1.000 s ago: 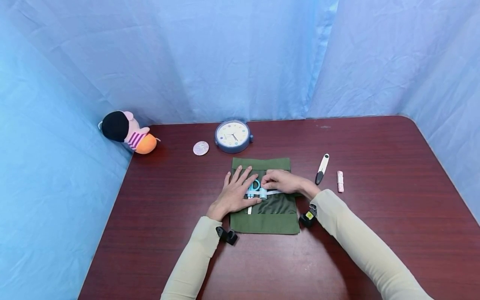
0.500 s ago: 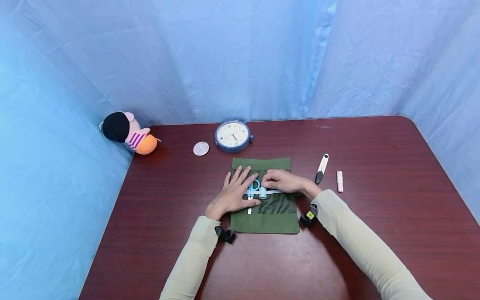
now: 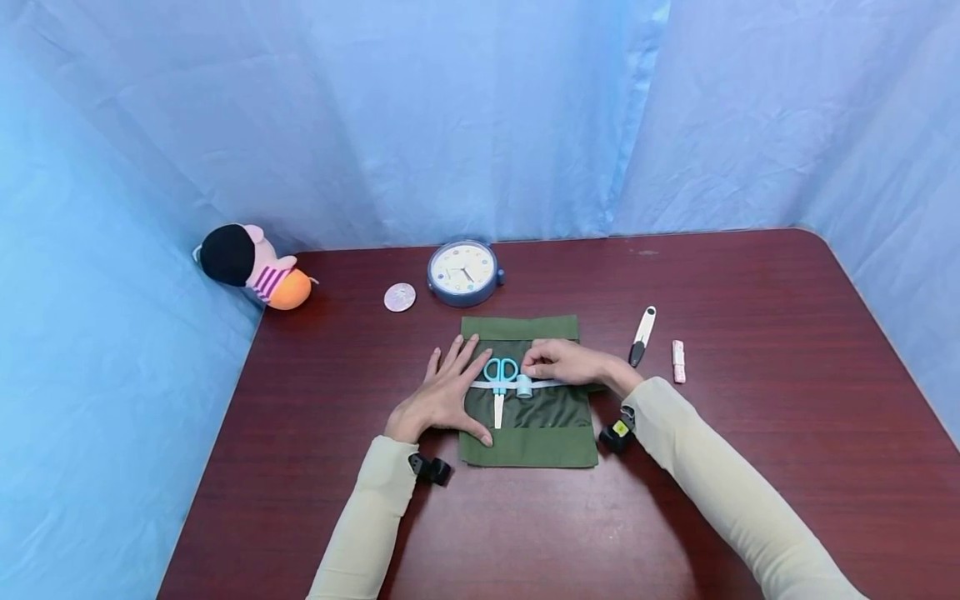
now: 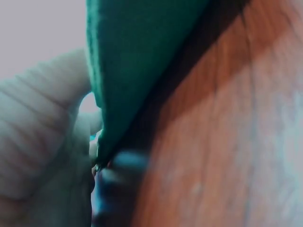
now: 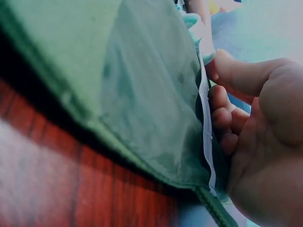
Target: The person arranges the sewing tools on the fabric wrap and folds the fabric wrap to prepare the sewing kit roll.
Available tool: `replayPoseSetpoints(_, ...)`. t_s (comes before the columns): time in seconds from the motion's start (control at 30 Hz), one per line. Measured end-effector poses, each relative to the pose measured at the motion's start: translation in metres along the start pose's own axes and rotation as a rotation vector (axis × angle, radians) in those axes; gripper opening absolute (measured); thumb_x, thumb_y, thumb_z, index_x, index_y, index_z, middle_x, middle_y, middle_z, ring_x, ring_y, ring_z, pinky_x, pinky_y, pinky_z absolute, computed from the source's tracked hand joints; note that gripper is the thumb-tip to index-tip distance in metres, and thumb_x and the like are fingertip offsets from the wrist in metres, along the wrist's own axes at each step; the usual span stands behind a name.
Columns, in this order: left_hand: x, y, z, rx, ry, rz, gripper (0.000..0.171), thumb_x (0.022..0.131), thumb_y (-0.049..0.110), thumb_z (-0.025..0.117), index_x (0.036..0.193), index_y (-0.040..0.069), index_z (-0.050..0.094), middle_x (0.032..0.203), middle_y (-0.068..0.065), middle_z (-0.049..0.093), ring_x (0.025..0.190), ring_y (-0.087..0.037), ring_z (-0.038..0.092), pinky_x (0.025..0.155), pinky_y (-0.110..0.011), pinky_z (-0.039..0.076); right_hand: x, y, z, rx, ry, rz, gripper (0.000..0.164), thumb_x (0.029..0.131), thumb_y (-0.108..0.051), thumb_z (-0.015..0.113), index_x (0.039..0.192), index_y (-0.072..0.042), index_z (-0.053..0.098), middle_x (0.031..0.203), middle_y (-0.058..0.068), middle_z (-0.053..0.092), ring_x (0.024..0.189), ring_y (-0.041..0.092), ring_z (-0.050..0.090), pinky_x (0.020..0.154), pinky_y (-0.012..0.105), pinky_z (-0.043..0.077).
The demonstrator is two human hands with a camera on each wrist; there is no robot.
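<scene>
A green fabric pouch [image 3: 540, 448] lies unfolded on the table, with a white elastic band [image 3: 549, 383] across its middle. Under the band sit light-blue scissors [image 3: 499, 385], handles toward the far side. Beside them the band also holds a small light-blue spool [image 3: 524, 387], whose hollow end shows in the right wrist view. My right hand [image 3: 566, 362] pinches the far end of this spool between thumb and forefinger, its other fingers curled. Spread fingers of my left hand [image 3: 442, 398] rest along the pouch's left side, the thumb on its near green strip.
Behind the pouch stand a round blue clock [image 3: 462, 273] and a small pale disc [image 3: 400, 297]. A plush toy [image 3: 258, 267] is at the far left corner. To the right lie a white-and-black cutter [image 3: 642, 337] and a pink-patterned strip [image 3: 678, 362].
My left hand has slid left and its thumb has moved nearer, uncovering the scissors fully. The right hand stays at the spool.
</scene>
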State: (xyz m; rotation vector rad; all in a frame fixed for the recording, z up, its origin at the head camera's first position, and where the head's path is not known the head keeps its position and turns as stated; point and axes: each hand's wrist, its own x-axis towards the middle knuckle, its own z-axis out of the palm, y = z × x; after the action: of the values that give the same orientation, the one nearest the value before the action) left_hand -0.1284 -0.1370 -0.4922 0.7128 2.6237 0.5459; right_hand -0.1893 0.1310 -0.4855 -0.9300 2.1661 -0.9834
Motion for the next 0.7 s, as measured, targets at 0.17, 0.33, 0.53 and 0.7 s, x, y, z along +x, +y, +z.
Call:
replayPoseSetpoints(0.17, 0.0013, -0.0019, 0.0005, 0.024, -0.014, -0.009, 0.137, 0.057, 0.067, 0.088, 0.163, 0.023, 0.012, 0.172, -0.005, -0.005, 0.16, -0.029, -0.008, 0.126, -0.061, -0.001, 0.0006, -0.0002, -0.0004, -0.019, 0.0, -0.007, 0.02, 0.104, -0.017, 0.053, 0.094, -0.011, 0.069, 0.095, 0.003, 0.054, 0.086, 0.013, 0.046, 0.081, 0.028, 0.039)
replayPoseSetpoints(0.33, 0.003, -0.004, 0.0023, 0.046, -0.012, -0.014, 0.138, 0.057, 0.069, 0.086, 0.163, 0.025, 0.01, 0.172, -0.002, -0.006, 0.16, -0.027, -0.008, 0.126, -0.059, 0.0, 0.0002, -0.002, 0.0001, -0.05, 0.003, -0.008, 0.019, 0.103, -0.015, 0.053, 0.091, -0.012, 0.067, 0.095, 0.002, 0.054, 0.086, 0.012, 0.046, 0.081, 0.028, 0.039)
replayPoseSetpoints(0.53, 0.0031, -0.0057, 0.0042, 0.058, -0.001, -0.024, 0.138, 0.056, 0.07, 0.086, 0.163, 0.026, 0.01, 0.172, -0.001, -0.005, 0.16, -0.027, -0.007, 0.127, -0.057, 0.0, 0.0003, -0.0024, 0.0016, -0.075, 0.0, -0.025, 0.021, 0.104, -0.018, 0.052, 0.087, -0.013, 0.064, 0.091, 0.002, 0.05, 0.081, 0.012, 0.042, 0.077, 0.026, 0.036)
replayPoseSetpoints(0.7, 0.0027, -0.0043, 0.003, 0.072, 0.002, -0.039, 0.139, 0.055, 0.071, 0.086, 0.163, 0.028, 0.01, 0.172, 0.0, -0.004, 0.16, -0.027, -0.006, 0.128, -0.055, 0.0, 0.0001, -0.0022, 0.0018, -0.065, 0.012, -0.036, 0.02, 0.103, -0.018, 0.053, 0.087, -0.013, 0.065, 0.09, 0.001, 0.051, 0.081, 0.012, 0.043, 0.077, 0.026, 0.036)
